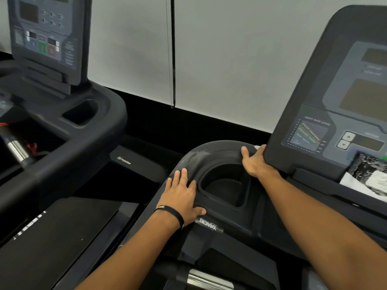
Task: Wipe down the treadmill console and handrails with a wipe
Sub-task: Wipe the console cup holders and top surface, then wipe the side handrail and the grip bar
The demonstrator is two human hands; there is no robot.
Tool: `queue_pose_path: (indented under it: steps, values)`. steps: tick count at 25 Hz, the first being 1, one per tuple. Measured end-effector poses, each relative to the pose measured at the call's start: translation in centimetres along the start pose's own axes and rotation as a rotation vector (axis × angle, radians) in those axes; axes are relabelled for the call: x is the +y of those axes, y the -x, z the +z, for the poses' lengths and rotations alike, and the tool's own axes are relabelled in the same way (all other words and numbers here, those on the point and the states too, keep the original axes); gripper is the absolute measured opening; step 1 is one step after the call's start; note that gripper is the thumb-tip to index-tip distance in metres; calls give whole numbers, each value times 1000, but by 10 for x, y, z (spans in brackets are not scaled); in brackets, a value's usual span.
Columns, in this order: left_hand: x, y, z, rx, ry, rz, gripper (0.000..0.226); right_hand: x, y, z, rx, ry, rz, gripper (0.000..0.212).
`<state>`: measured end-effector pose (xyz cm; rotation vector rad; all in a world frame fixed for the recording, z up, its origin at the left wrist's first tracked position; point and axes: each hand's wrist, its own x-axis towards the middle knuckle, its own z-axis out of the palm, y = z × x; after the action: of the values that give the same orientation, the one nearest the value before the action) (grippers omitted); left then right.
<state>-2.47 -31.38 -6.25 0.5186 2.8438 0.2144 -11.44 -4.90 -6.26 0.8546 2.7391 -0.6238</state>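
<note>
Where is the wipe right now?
Head view, right of centre: the wipe peeks out white under the right hand, behind the cup holder at the console's lower left corner.

— What's your treadmill console (335,114) like?

— You've got a dark, upright panel on the right, tilted back, its displays blank, arrow keys low down. Below it runs a black surround (211,155) with a deep cup well.

— And the wipe (258,146)?

— Only a white corner shows at the panel's lower left edge.

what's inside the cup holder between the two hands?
Cup holder: only its dark walls and floor show, no object in it. The near rim hides part of the floor. The left hand rests flat on its rim; the right hand reaches behind the console.
</note>
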Motion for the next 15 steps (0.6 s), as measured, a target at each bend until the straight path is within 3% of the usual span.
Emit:
queue_pose_path:
  steps: [2,5,10,15]
  values:
    - [1,-2,2,5,-9,-9,92,-16,-8,5,-33,35,-85,95]
    - [3,-3,4,7,-18,-20,93,-52,0,28,7,246,-376,92]
    - [-1,4,1,59,44,-4,86,-93,51,61,-131,244,-821,73]
    - [-24,38,-8,192,156,-43,36,-99,112,84,-223,259,-1025,62]
